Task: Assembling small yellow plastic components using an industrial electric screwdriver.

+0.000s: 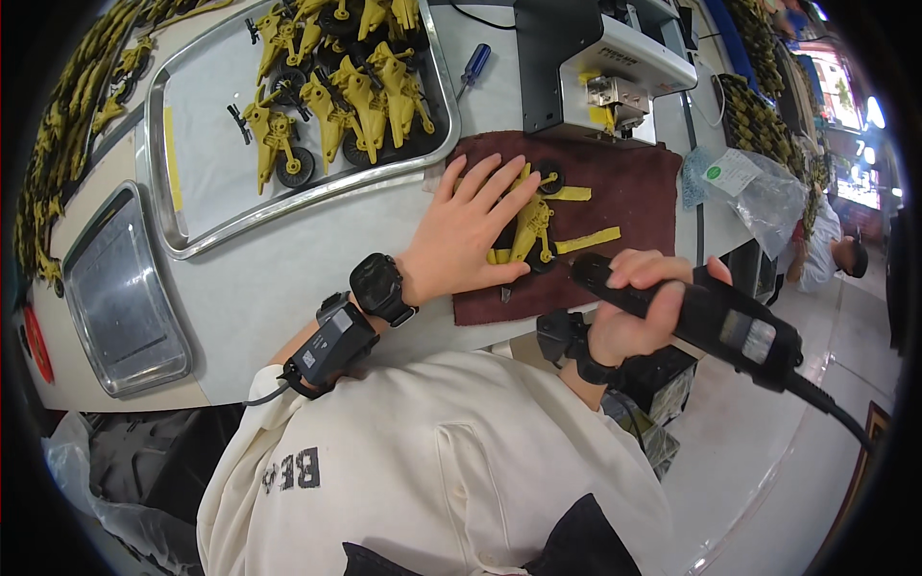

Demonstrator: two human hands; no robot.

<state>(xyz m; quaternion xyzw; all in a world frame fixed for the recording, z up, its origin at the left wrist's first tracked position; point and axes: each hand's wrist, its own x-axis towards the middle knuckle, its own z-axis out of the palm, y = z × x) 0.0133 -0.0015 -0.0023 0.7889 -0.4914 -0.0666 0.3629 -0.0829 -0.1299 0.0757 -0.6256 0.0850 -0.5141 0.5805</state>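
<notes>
My left hand (pixel 473 228) lies flat with its fingers spread, reaching over a small yellow toy motorcycle (pixel 531 230) with black wheels. The toy rests on a maroon cloth (pixel 629 197), and my palm and fingers hide its left part. Two yellow strips (pixel 588 240) lie beside it on the cloth. In my right hand (pixel 642 312) is a black corded electric screwdriver (pixel 735 331), with my fingers wrapped round its body. Its front end points left toward the toy and is apart from it. Whether a bit sticks out cannot be made out.
A metal tray (pixel 206 235) with several yellow toy motorcycles stands at the back left, and a smaller metal tray (pixel 125 288) at the left. Behind the cloth is a black-and-white machine (pixel 586 82), with a blue-handled screwdriver (pixel 473 67) beside it. A clear plastic bag (pixel 768 197) lies right.
</notes>
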